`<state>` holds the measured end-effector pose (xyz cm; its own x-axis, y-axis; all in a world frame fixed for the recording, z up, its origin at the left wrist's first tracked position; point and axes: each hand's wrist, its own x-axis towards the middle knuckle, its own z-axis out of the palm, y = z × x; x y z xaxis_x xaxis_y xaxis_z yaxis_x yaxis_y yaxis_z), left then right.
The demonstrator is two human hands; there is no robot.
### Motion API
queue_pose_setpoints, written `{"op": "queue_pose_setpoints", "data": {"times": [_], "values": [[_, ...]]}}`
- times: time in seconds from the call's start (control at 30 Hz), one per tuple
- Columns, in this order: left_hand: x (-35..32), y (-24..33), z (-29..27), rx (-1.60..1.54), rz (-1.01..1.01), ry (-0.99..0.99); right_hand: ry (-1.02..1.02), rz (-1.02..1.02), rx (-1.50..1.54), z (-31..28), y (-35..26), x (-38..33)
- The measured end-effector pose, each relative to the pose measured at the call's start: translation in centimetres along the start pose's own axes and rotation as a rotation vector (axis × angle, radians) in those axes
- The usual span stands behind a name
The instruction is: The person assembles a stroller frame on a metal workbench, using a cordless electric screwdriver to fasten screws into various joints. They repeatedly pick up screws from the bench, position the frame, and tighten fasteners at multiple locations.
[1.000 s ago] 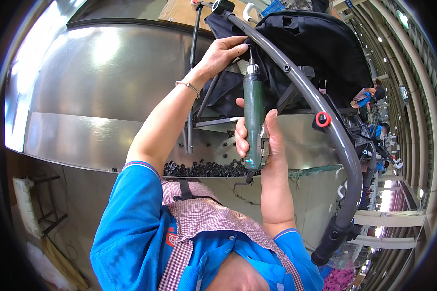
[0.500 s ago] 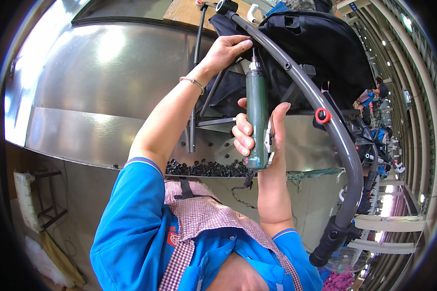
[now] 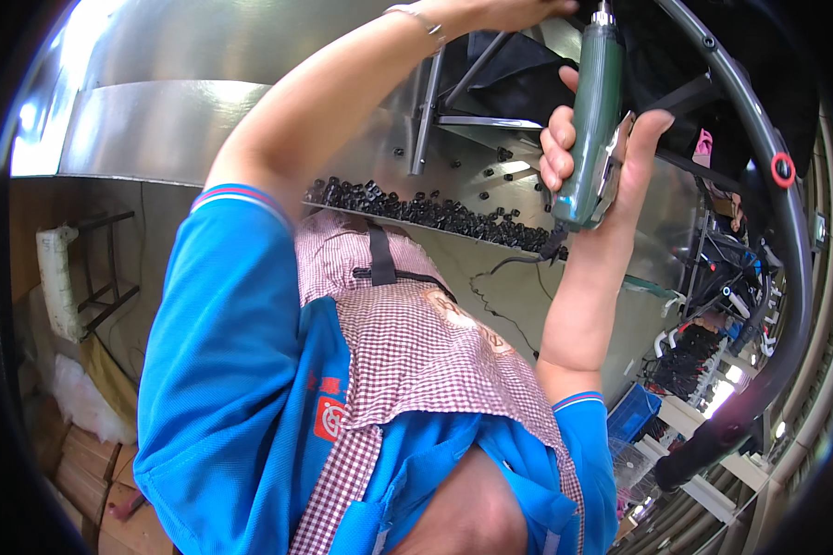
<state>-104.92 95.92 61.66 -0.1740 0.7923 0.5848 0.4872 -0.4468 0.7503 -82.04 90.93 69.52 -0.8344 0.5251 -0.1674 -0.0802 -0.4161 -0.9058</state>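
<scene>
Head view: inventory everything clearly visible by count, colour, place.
Table: one, silver, upper left
Power tool: one, green, upper right
Curved tube: one, grey, right
Straight tubes: several, grey, upper centre
Small parts: many, black, table's near edge
Fabric: uncounted, black, upper right
Crate: one, blue, lower right
Cardboard: uncounted, brown, lower left
Apron: one, red-and-white checked, centre
Shirt: one, blue, under apron
Left hand: one, bare, top edge
Right hand: one, bare, around power tool

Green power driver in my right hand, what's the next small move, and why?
I'd perhaps ease the left hand slightly away from the metal nose of the green power driver: that hand sits close beside it, while the right hand's grip holds the driver's body. The picture's upper edge cuts off the driver's end, so I can't tell what it meets.
</scene>
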Motion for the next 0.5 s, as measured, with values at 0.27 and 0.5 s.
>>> {"op": "queue_pose_setpoints", "data": {"times": [0.27,0.5], "values": [[-22.3,-7.9,1.7,0.297,-0.338,-0.372,0.047,0.134,-0.23,-2.6,5.7,-3.1],[-26.9,-9.5,5.5,0.397,-0.299,-0.445,-0.013,0.261,-0.218,-3.9,9.4,-4.5]]}}
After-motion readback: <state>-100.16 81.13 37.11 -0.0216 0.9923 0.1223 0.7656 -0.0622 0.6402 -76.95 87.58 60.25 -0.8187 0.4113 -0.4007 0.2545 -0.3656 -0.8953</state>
